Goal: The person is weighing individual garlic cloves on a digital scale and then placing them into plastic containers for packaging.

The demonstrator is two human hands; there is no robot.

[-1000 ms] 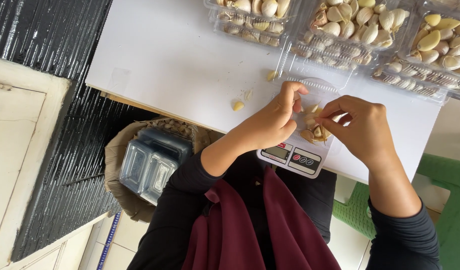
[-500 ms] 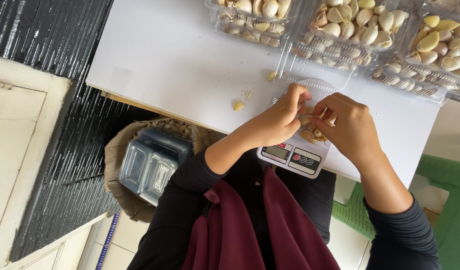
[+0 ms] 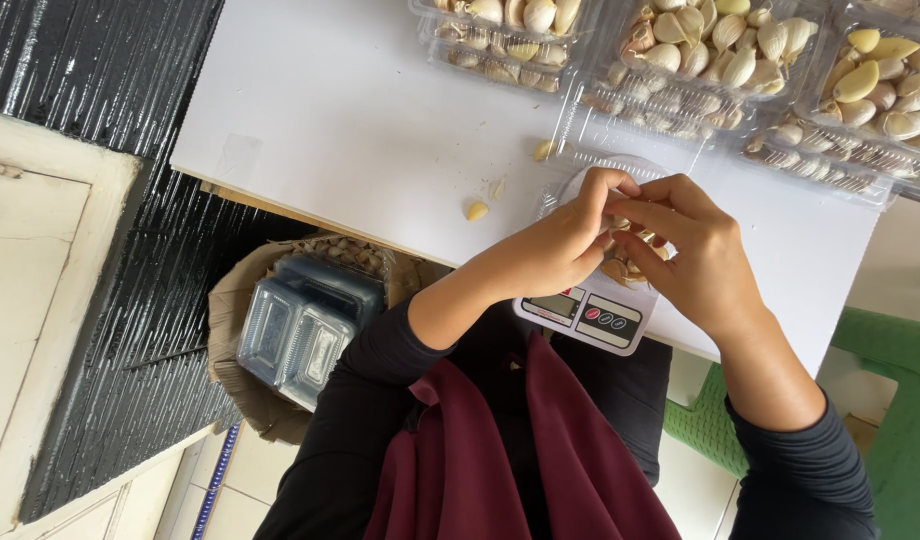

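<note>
With both my left hand [image 3: 565, 245] and right hand [image 3: 695, 255] pinched on garlic cloves [image 3: 620, 268] over the small white digital scale [image 3: 590, 310] at the white bench's [image 3: 360, 130] near edge, I'd drop cloves gently — one at a time.

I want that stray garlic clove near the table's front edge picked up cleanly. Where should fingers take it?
Pinch the loose clove across its narrow sides from straight above: it lies flat, alone on the white table, nothing touching it.
</note>
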